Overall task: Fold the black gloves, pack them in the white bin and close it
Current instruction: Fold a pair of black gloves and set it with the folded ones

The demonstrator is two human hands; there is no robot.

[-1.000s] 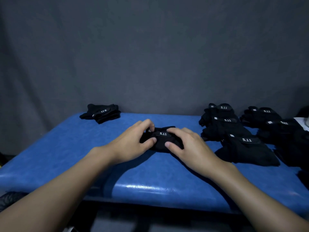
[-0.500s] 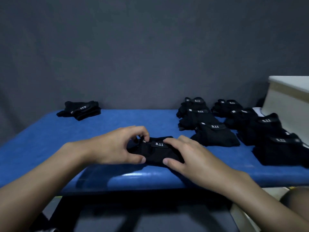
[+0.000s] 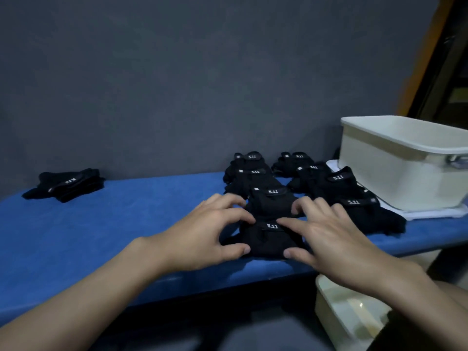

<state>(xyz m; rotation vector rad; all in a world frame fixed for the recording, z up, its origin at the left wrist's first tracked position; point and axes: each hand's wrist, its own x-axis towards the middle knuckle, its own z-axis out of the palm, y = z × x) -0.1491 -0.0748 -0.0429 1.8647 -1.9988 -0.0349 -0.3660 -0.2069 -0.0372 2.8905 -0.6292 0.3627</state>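
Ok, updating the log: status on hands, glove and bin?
Left hand grips the folded glove; right hand presses it flat-fingered. White bin lidless at right, inside unseen. Other folded gloves lie between.

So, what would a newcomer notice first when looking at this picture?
First, at the near edge of the blue table, the left hand grips a folded black glove and the right hand rests on it. Behind them lie rows of folded gloves, and a white bin stands at the right end.
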